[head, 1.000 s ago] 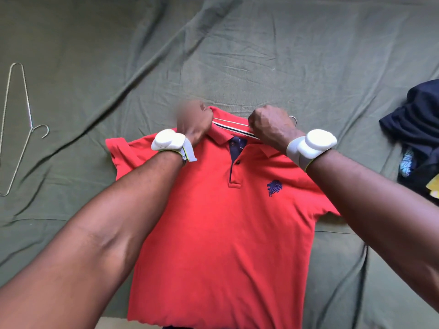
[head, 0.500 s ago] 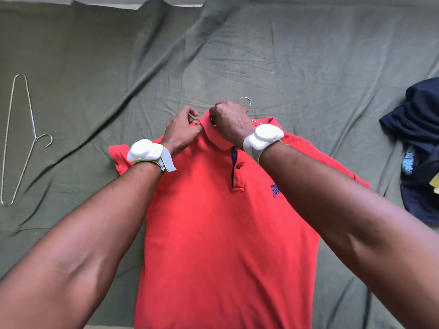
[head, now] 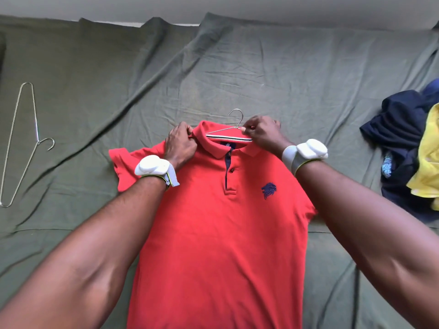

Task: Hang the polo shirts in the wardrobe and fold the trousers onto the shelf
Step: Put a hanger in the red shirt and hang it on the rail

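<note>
Since half a second ago the right hand (head: pixel 262 134) has slid from the collar's middle out to its right side, and the navy placket shows again. It's pinching the collar and the wire hanger (head: pixel 234 124) together, hook poking out the neck. Left hand (head: pixel 181 146) is closed on the collar's left edge. Red polo shirt (head: pixel 213 233) lies face-up on the green sheet (head: pixel 285 79). Spare hanger (head: pixel 21 143) sits far left, dark and yellow clothes pile (head: pixel 408 148) far right.
</note>
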`<state>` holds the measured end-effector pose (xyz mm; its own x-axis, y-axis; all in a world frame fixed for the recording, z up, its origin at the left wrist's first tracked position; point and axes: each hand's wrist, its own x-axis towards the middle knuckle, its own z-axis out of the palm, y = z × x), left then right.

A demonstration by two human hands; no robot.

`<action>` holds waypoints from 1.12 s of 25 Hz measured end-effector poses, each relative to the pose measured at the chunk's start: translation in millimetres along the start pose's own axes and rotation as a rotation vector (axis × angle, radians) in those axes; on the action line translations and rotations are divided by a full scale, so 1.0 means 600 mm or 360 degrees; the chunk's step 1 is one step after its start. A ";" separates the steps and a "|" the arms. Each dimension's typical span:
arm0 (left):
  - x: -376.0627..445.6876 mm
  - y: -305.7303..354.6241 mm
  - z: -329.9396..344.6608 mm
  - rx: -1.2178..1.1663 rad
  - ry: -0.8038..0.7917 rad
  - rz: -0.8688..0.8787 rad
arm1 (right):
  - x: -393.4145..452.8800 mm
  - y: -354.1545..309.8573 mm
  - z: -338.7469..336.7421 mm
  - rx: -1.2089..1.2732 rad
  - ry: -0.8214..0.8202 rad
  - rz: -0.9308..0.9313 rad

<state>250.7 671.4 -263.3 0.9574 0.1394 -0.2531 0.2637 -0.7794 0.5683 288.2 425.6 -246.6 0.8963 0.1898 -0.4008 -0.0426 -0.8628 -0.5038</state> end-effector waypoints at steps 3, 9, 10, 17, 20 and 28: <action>-0.024 0.011 -0.034 0.0058 0.0118 -0.0004 | -0.029 -0.045 -0.003 -0.0175 0.0450 -0.0373; -0.066 0.027 -0.116 -0.0076 0.0396 0.0118 | -0.106 -0.087 -0.065 -0.0295 0.0368 -0.0325; -0.081 0.029 -0.122 -0.0074 0.0421 0.0141 | -0.117 -0.090 -0.075 -0.0210 0.0320 -0.0247; -0.246 0.023 -0.198 -0.0145 0.0499 0.0143 | -0.301 -0.138 -0.166 -0.0231 -0.0239 -0.0019; -0.354 0.018 -0.271 -0.0257 0.0635 0.0185 | -0.424 -0.194 -0.162 -0.0168 0.0183 -0.0184; -0.656 0.023 -0.548 -0.0596 0.0911 0.0310 | -0.793 -0.411 -0.229 -0.0256 0.1144 -0.0740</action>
<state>-83.8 806.7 101.8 0.8758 0.3980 0.2729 0.0063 -0.5749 0.8182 -67.1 483.8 173.5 0.8711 0.2442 0.4262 0.4111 -0.8373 -0.3605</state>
